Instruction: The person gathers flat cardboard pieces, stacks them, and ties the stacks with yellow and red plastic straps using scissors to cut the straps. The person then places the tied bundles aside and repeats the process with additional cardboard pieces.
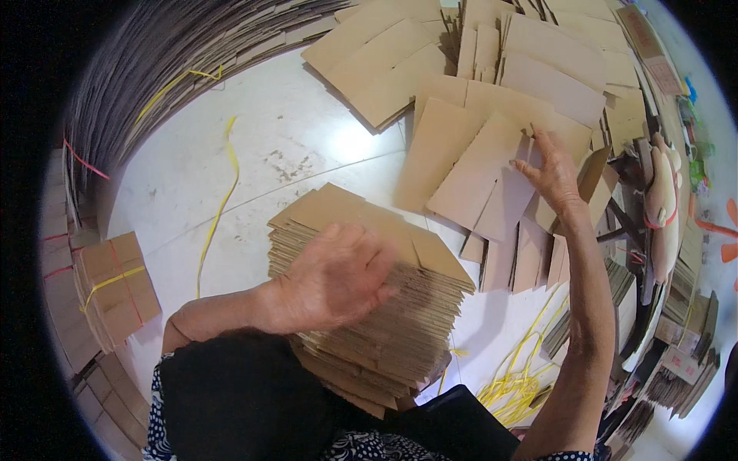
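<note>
A thick stack of flattened cardboard boxes rises in front of me, its layered edges facing right and toward me. Over the top of this stack is my left hand; motion smears its fingers, so their closure is unclear. Farther off to the right, my right hand is over a loose spread of flat cardboard pieces, thumb and fingers apart. Its fingertips are at or just above the slotted piece on top; whether they touch it I cannot tell.
More flat cardboard lies at the far side, beside a long row of sheets on edge. A tied cardboard bundle stands at left. Yellow strapping lies as a strip and a tangled heap. A plush toy is at right.
</note>
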A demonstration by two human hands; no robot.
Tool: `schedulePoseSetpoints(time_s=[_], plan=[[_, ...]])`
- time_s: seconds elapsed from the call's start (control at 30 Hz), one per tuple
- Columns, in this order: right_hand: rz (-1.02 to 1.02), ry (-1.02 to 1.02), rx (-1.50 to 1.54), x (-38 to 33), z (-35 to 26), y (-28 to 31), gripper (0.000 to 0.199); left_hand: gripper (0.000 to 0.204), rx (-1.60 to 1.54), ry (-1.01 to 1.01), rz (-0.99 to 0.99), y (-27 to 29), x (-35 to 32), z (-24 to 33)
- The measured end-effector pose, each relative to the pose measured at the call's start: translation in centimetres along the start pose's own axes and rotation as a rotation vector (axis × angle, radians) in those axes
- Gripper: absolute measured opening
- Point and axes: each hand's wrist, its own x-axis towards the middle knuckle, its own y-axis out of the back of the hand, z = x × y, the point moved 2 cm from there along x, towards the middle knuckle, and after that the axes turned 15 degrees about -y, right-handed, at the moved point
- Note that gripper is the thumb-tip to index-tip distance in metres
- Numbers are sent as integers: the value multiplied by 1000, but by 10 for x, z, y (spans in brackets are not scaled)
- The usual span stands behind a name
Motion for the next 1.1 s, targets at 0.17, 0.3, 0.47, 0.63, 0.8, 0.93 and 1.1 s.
schedulePoseSetpoints(time_s=[0.17,0.3,0.47,0.63,0.8,0.93,1.1], plan=[[-176,-3,-167,4,-6,-11,66,44,84,-31,30,-1,1,-1],[-454,-48,-58,-5,-13,-3,61,32,163,-69,69,0,0,-2],[-605,-46,281,-10,-27,-1,48,31,150,-57,125,0,0,1],[-732,-30,275,7,-53,3,36,32,102,-31,121,-6,1,-2],[-401,347,-31,68,-65,13,36,34,108,-49,126,-6,-3,-6],[-277,367,-174,100,-54,-3,35,35,128,-78,175,-8,-1,-7],[-324,229,-131,92,-53,-9,30,50,-31,-26,65,-5,-3,-6]])
